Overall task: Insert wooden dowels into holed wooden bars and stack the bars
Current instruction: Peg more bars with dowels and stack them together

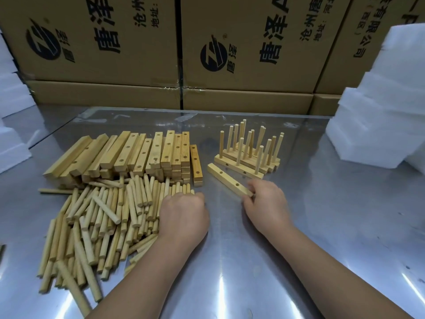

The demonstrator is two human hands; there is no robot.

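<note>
A heap of loose wooden dowels (99, 217) covers the left of the metal table (322, 226). Behind it stands a stack of holed wooden bars (138, 153). My left hand (184, 215) rests on the right edge of the dowel heap with curled fingers; what it holds is hidden. My right hand (266, 203) pinches the near end of a single holed bar (227, 179) lying flat on the table, its holes empty. Just behind that bar sit several finished bars with upright dowels (250, 148), packed side by side.
Large printed cardboard boxes (161, 54) wall off the back of the table. White foam blocks (379, 123) are piled at the right, and more foam (11, 111) stands at the left edge.
</note>
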